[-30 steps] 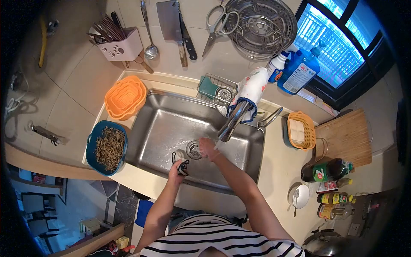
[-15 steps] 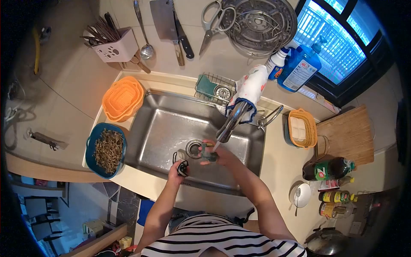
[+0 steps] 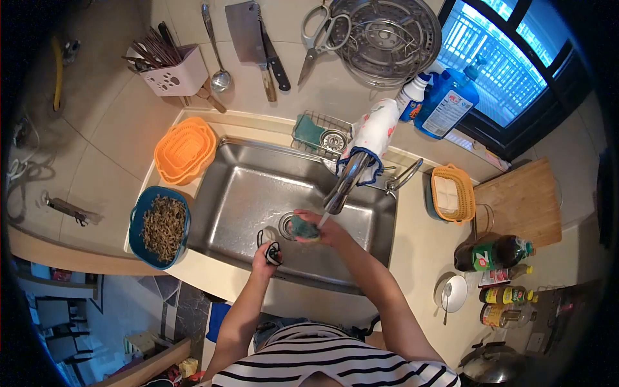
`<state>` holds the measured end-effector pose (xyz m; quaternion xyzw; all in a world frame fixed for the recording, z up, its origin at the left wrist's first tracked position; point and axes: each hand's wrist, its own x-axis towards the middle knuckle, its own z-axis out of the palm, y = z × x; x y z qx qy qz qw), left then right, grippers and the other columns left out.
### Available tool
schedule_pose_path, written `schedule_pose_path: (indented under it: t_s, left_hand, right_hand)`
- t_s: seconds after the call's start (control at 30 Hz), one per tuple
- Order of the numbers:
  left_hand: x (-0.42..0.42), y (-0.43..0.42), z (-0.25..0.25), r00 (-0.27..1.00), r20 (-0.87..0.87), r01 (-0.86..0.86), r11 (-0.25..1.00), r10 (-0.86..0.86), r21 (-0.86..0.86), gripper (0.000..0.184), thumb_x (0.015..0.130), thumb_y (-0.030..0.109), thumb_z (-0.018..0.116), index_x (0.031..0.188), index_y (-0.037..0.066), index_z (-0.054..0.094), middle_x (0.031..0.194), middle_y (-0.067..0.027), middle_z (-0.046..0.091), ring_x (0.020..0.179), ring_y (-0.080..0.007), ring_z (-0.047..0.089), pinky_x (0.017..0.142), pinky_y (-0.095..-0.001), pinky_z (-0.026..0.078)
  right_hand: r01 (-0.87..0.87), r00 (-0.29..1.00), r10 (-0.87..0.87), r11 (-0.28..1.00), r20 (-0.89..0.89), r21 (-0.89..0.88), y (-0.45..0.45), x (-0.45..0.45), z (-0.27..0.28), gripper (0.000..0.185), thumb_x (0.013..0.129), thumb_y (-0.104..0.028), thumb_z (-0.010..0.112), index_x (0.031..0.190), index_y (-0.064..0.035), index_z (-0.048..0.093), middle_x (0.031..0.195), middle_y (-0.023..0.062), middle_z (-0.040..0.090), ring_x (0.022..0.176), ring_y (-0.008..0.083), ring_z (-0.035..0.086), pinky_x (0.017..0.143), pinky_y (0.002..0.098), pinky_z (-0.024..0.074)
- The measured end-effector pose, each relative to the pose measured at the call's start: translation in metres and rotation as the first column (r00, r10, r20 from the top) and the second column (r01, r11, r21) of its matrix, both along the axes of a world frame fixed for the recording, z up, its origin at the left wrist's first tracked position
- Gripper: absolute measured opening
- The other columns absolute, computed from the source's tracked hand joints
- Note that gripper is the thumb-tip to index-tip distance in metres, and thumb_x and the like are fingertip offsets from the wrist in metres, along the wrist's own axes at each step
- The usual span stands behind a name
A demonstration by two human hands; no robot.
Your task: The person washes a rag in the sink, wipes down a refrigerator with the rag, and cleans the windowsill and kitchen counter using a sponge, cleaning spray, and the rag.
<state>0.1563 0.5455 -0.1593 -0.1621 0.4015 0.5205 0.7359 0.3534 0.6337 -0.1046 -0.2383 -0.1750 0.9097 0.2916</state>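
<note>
Over the sink (image 3: 248,200), my right hand (image 3: 325,232) holds a green scouring pad (image 3: 303,227) beneath the faucet (image 3: 351,184), from which a thin stream of water runs. The pad lies across the fingers, just right of the drain (image 3: 286,226). My left hand (image 3: 263,263) is closed around a small black-and-white object (image 3: 273,254) near the sink's front edge. A dark loop sticks up beside it; its exact kind I cannot make out. The two hands are apart.
Left of the sink are orange baskets (image 3: 185,149) and a blue basin (image 3: 137,229) of brown, stringy food. To the right stand a yellow basket (image 3: 463,193), a white bowl (image 3: 451,293) and several bottles. A cleaver (image 3: 245,32), knife and scissors hang behind.
The green scouring pad in my right hand has shifted slightly left and turned, showing a broader face. My left hand has barely moved and keeps its object.
</note>
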Motion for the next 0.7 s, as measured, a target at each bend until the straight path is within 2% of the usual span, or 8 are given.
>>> schedule_pose_path:
  t_s: [0.03, 0.1, 0.13, 0.17, 0.27, 0.4, 0.47, 0.7]
  left_hand:
    - [0.0, 0.0, 0.001, 1.0, 0.0, 0.003, 1.0, -0.003, 0.001, 0.012, 0.076, 0.017, 0.052, 0.079, 0.005, 0.051, 0.069, -0.0075, 0.055, 0.056, -0.0197, 0.052, 0.046, -0.0285, 0.048]
    - [0.0, 0.001, 0.001, 1.0, 0.02, 0.011, 1.0, -0.011, 0.019, 0.012, 0.076, 0.017, 0.052, 0.079, 0.005, 0.051, 0.068, -0.0074, 0.055, 0.055, -0.0197, 0.052, 0.045, -0.0288, 0.047]
    - [-0.001, 0.001, -0.001, 1.0, 0.019, 0.011, 1.0, -0.011, 0.02, 0.012, 0.076, 0.017, 0.052, 0.079, 0.005, 0.051, 0.068, -0.0074, 0.055, 0.055, -0.0197, 0.052, 0.045, -0.0288, 0.047]
    - [-0.001, 0.001, -0.004, 1.0, 0.01, 0.007, 0.999, -0.008, 0.041, 0.012, 0.076, 0.017, 0.052, 0.078, 0.005, 0.051, 0.068, -0.0074, 0.055, 0.055, -0.0197, 0.052, 0.045, -0.0286, 0.047]
    - [0.0, 0.001, 0.004, 1.0, -0.016, -0.002, 0.999, 0.002, 0.043, 0.011, 0.076, 0.016, 0.051, 0.077, 0.006, 0.052, 0.066, -0.007, 0.055, 0.054, -0.0194, 0.052, 0.044, -0.0281, 0.047]
    - [0.006, 0.001, 0.017, 0.999, -0.051, 0.005, 1.0, -0.004, 0.022, 0.009, 0.075, 0.016, 0.051, 0.074, 0.007, 0.052, 0.063, -0.0061, 0.054, 0.052, -0.0183, 0.051, 0.043, -0.0273, 0.046]
    - [0.007, 0.001, 0.015, 0.998, -0.062, 0.008, 1.0, -0.007, 0.014, 0.009, 0.075, 0.016, 0.051, 0.074, 0.007, 0.052, 0.062, -0.0058, 0.054, 0.052, -0.0179, 0.051, 0.043, -0.0273, 0.046]
    - [0.004, 0.001, 0.016, 0.998, -0.069, 0.0, 1.0, 0.001, 0.014, 0.009, 0.075, 0.016, 0.052, 0.074, 0.007, 0.052, 0.062, -0.005, 0.054, 0.05, -0.0168, 0.05, 0.042, -0.0269, 0.045]
  right_hand:
    - [0.013, 0.977, -0.125, 0.843, 0.172, 0.538, 0.007, -0.009, -0.034, 0.037, 0.075, -0.018, 0.056, 0.109, -0.0127, 0.042, 0.099, 0.0113, 0.054, 0.088, 0.0251, 0.054, 0.065, 0.0368, 0.0467]
    - [-0.093, 0.916, -0.319, 0.427, 0.246, 0.899, 0.012, -0.012, -0.035, 0.035, 0.074, -0.015, 0.057, 0.107, -0.013, 0.043, 0.095, 0.0093, 0.055, 0.082, 0.0216, 0.055, 0.058, 0.0327, 0.0471]
    - [-0.003, 0.95, -0.159, 0.855, 0.268, 0.518, 0.012, -0.014, -0.003, 0.034, 0.074, -0.012, 0.057, 0.105, -0.0128, 0.043, 0.09, 0.008, 0.055, 0.074, 0.0186, 0.054, 0.052, 0.0289, 0.0442]
    - [0.022, 0.981, -0.013, 0.999, 0.194, -0.043, 0.011, -0.017, 0.021, 0.032, 0.074, -0.009, 0.057, 0.102, -0.0126, 0.043, 0.086, 0.0067, 0.055, 0.066, 0.0155, 0.053, 0.046, 0.0252, 0.0412]
    - [0.041, 0.91, -0.067, 0.997, 0.41, 0.072, 0.004, -0.002, 0.037, 0.028, 0.075, -0.011, 0.058, 0.098, -0.0125, 0.043, 0.074, 0.0026, 0.051, 0.054, 0.0105, 0.046, 0.037, 0.0209, 0.0315]
    - [0.138, 0.89, -0.128, 0.99, 0.437, 0.009, 0.0, 0.007, 0.044, 0.02, 0.077, -0.016, 0.057, 0.091, -0.0128, 0.044, 0.061, -0.002, 0.042, 0.046, 0.0075, 0.039, 0.033, 0.0204, 0.0261]
    - [0.035, 0.93, -0.05, 0.998, 0.365, 0.048, 0.002, 0.004, 0.048, 0.012, 0.081, -0.024, 0.051, 0.083, -0.0144, 0.045, 0.054, -0.0038, 0.037, 0.042, 0.0069, 0.035, 0.031, 0.0209, 0.0228]
    - [0.038, 0.857, -0.205, 0.94, 0.472, 0.339, 0.006, -0.019, 0.024, 0.03, 0.085, -0.034, 0.04, 0.063, -0.013, 0.042, 0.049, -0.0033, 0.035, 0.038, 0.0091, 0.034, 0.03, 0.0234, 0.0237]
